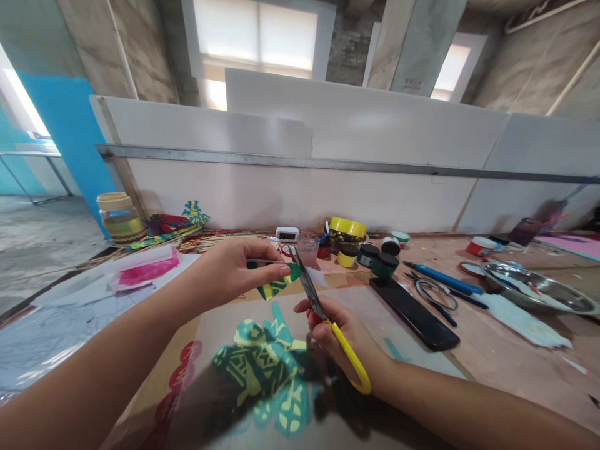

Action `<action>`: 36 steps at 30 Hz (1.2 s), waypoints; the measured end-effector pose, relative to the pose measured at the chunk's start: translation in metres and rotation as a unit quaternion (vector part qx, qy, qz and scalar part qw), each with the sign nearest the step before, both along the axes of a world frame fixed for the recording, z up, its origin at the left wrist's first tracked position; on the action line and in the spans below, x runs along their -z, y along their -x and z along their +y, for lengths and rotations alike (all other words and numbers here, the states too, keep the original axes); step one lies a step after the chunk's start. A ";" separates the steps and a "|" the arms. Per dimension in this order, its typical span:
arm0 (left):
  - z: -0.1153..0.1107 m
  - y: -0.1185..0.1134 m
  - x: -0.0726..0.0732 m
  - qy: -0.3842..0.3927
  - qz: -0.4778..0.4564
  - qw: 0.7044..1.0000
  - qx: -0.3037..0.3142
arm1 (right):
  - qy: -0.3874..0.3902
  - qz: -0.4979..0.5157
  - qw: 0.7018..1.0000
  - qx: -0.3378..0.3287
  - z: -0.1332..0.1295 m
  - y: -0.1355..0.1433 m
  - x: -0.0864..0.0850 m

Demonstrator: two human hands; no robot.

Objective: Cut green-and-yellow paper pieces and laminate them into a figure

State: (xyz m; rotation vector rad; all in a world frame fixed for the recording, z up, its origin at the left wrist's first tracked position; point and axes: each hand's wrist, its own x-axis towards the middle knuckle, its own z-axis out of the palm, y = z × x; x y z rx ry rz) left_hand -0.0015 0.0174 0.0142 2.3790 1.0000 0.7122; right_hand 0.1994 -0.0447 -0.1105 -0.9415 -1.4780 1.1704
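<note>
Above the patterned figure, both hands are up off the tabletop, occupied. Left hand pinches a small green-and-yellow piece between thumb and fingers; grip is near the upper edge, so the rest hangs out in the open and the blades can get at it. Right hand is wrapped round the yellow-handled scissors, blades pointing up and away from the person, tips close to the piece. Can't tell if the blades actually touch it (too fine at this size). Holding the piece in the air probably lets it turn against the blades, and spares the figure's sheet underneath.

Figure sits front and centre, nearest the person, which presumably gives the clearest view of it. Right of the figure: black phone lying flat, then blue-handled tool, white cloth and metal bowl farther right, likely parked within reach but out of the elbow's way. Behind the figure: paint jars bunched near the yellow tub, upright, probably so nothing spills forward. Left of the figure: pink-marked sheet on other flat sheets, apart from the jars (sensible, if wet paint is about).
</note>
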 end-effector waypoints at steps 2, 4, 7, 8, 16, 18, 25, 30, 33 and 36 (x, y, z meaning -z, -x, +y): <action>0.000 0.003 -0.003 0.003 0.017 1.000 -0.016 | 0.002 -0.003 1.000 0.006 0.000 0.001 0.000; 0.000 0.007 -0.006 0.012 0.039 0.998 -0.038 | 0.002 -0.004 1.000 0.010 0.000 0.002 -0.001; 0.000 0.010 -0.010 0.024 0.048 0.996 -0.064 | 0.005 -0.005 1.000 0.012 0.000 0.003 -0.001; 0.001 0.010 -0.010 0.028 0.045 0.996 -0.069 | 0.007 -0.005 1.000 0.012 0.000 0.003 -0.001; 0.002 0.009 -0.007 0.039 0.002 0.998 -0.059 | 0.010 -0.002 1.000 0.014 -0.001 0.003 -0.003; 0.001 0.008 -0.006 0.050 -0.013 0.997 -0.055 | 0.009 -0.005 1.000 0.012 0.000 0.003 -0.003; -0.003 0.003 -0.006 0.143 -0.053 0.987 -0.042 | 0.018 -0.005 1.000 -0.001 0.002 0.002 0.000; -0.003 0.005 -0.006 0.097 -0.042 0.994 -0.041 | 0.011 -0.009 1.000 0.006 0.001 0.002 -0.001; -0.002 0.005 -0.006 0.087 -0.039 0.995 -0.039 | 0.015 -0.003 1.000 0.005 0.001 0.003 -0.001; -0.001 0.005 -0.005 0.086 -0.043 0.995 -0.033 | 0.018 0.001 1.000 0.005 0.001 0.003 0.000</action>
